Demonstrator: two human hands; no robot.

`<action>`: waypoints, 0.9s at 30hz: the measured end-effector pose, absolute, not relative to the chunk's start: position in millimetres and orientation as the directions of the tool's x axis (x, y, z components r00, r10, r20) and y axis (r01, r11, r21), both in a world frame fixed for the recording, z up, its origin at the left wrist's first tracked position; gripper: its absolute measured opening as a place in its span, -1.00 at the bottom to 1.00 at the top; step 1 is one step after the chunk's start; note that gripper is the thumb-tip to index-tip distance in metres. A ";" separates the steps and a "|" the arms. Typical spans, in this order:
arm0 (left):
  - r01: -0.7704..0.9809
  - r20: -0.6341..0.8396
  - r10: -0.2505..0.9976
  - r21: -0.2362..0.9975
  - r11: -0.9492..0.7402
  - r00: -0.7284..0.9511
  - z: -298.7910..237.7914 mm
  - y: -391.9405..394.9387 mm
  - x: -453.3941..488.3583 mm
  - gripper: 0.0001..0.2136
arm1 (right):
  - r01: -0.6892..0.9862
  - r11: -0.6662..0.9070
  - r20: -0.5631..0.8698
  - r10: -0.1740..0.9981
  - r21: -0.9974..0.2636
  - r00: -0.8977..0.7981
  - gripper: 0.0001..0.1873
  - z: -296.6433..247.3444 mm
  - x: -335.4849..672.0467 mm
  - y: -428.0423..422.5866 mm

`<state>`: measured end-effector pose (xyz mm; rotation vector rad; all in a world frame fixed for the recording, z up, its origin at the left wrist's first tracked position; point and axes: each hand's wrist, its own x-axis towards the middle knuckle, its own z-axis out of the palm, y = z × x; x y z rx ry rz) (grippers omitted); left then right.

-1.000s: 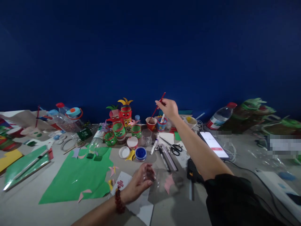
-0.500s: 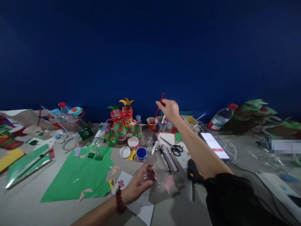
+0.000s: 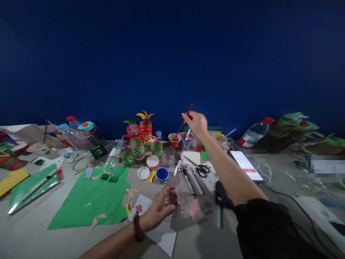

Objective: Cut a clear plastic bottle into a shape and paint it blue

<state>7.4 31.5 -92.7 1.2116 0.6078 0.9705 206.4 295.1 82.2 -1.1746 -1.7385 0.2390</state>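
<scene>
My right hand [image 3: 198,123] is closed around a thin red paintbrush [image 3: 181,128], whose lower end is inside a small red paper cup [image 3: 175,144]. Close beside that stands a blue cup [image 3: 185,145] with a white-handled tool in it. Low in front, my left hand [image 3: 161,207] curls around a clear plastic piece [image 3: 181,208] that looks like a section of a bottle; its outline is hard to make out. Just beyond this hand are an open jar of blue paint [image 3: 162,175] and a white lid [image 3: 143,173]. A pink paper scrap [image 3: 194,208] lies to its right.
Green paper [image 3: 91,201] with scraps lies at left. Several decorated cups [image 3: 137,147] stand at the back. Scissors [image 3: 201,168], pens [image 3: 188,180], a black glue gun [image 3: 222,194], a lit phone [image 3: 245,166] and a red-capped bottle [image 3: 254,133] are right of centre.
My right hand has shifted slightly right, and the paintbrush leans further right with its lower end still in the red cup. My left hand has barely moved.
</scene>
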 end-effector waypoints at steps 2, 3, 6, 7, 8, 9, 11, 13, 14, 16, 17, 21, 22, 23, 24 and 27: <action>-0.281 0.101 0.874 0.959 0.042 0.475 -93.1 31.3 6.4 -0.46 | 0.521 0.515 0.602 0.799 -0.681 -0.004 -0.60 82.0 211.2 288.5; -0.280 0.102 0.876 0.959 0.039 0.471 -93.0 31.2 6.0 -0.46 | 0.474 0.512 0.591 0.806 -0.716 0.023 -0.59 81.2 215.2 284.3; -0.314 0.111 0.878 0.948 0.046 0.466 -92.0 30.8 5.9 -0.47 | 0.322 0.476 0.540 0.830 -0.818 0.143 -0.54 75.2 233.3 265.7; -0.334 0.119 0.877 0.941 0.050 0.465 -91.8 30.7 6.2 -0.46 | 0.279 0.459 0.515 0.839 -0.843 0.175 -0.52 72.3 240.9 256.9; -0.351 0.125 0.877 0.935 0.053 0.465 -91.6 30.5 6.4 -0.46 | 0.243 0.440 0.488 0.850 -0.864 0.197 -0.51 69.1 248.5 246.6; -0.365 0.130 0.877 0.929 0.054 0.462 -91.5 30.2 6.5 -0.45 | 0.183 0.408 0.441 0.872 -0.895 0.212 -0.52 65.6 255.9 234.8; -0.378 0.134 0.880 0.924 0.055 0.456 -91.5 29.2 6.3 -0.43 | -0.146 0.225 0.190 0.956 -0.963 0.223 -0.57 57.9 268.1 207.7; -0.373 0.144 0.885 0.927 0.036 0.444 -90.7 27.8 5.6 -0.40 | -0.340 0.119 0.057 0.980 -0.933 0.189 -0.62 49.2 275.6 178.1; -0.364 0.152 0.887 0.931 0.019 0.435 -89.7 27.0 5.2 -0.39 | -0.388 0.094 0.026 0.984 -0.917 0.177 -0.65 44.6 277.4 163.6; -0.317 0.153 0.891 0.948 -0.011 0.427 -85.8 25.5 4.7 -0.38 | -0.407 0.048 0.008 0.995 -0.912 0.099 -0.70 34.8 278.3 137.4; -0.282 0.138 0.894 0.959 -0.014 0.427 -83.0 24.9 4.6 -0.40 | -0.390 0.026 0.006 0.999 -0.920 0.052 -0.76 29.9 277.9 126.6; -0.172 0.050 0.909 0.985 0.024 0.413 -67.4 24.3 3.3 -0.49 | -0.207 0.008 0.036 0.991 -0.978 -0.130 -0.78 12.8 273.1 101.5; -0.154 0.044 0.912 0.988 0.021 0.409 -63.5 24.3 2.4 -0.49 | -0.161 0.013 0.041 0.984 -0.987 -0.173 -0.76 9.5 271.3 99.0; -0.138 0.046 0.912 0.990 0.012 0.409 -60.0 24.3 1.2 -0.48 | -0.115 0.022 0.046 0.977 -0.993 -0.206 -0.76 6.7 269.3 97.5; -0.123 0.052 0.909 0.992 -0.001 0.413 -57.3 24.1 -0.1 -0.48 | -0.070 0.043 0.058 0.973 -0.997 -0.223 -0.78 4.5 266.9 96.4; -0.130 0.042 0.894 0.991 0.018 0.447 -54.9 21.9 -2.7 -0.52 | 0.078 0.157 0.135 0.962 -0.985 -0.236 -0.85 1.9 257.1 93.8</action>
